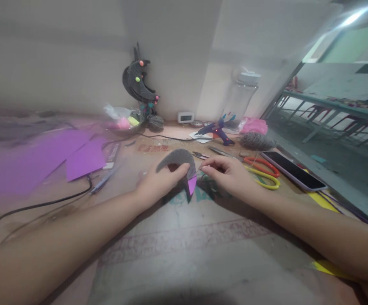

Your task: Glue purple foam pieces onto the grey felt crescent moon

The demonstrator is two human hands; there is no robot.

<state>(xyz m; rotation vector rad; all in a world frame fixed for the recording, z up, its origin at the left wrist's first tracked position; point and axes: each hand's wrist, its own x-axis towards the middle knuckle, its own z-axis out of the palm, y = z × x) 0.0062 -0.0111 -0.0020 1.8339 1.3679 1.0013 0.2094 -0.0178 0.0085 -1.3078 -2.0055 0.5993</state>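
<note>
My left hand [161, 180] is closed on a crescent moon shape [179, 157] wrapped in grey yarn, with the thumb pressed on its face. A bare purple tip [192, 185] points down toward the table. Just to the right, my right hand [226, 173] is closed in a pinch on what looks like a thin strand of grey yarn [203, 174]. The strand is hard to make out against the table. A ball of grey yarn [256, 140] lies beyond the right hand.
Orange and yellow scissors [266, 180] and a phone [293, 170] lie at right. Behind are metal tools [218, 151], a blue glue gun [217, 130], a clear bottle [239, 99] and dark crescents [138, 82]. Purple sheets [85, 159] and a black cable [40, 206] occupy the left.
</note>
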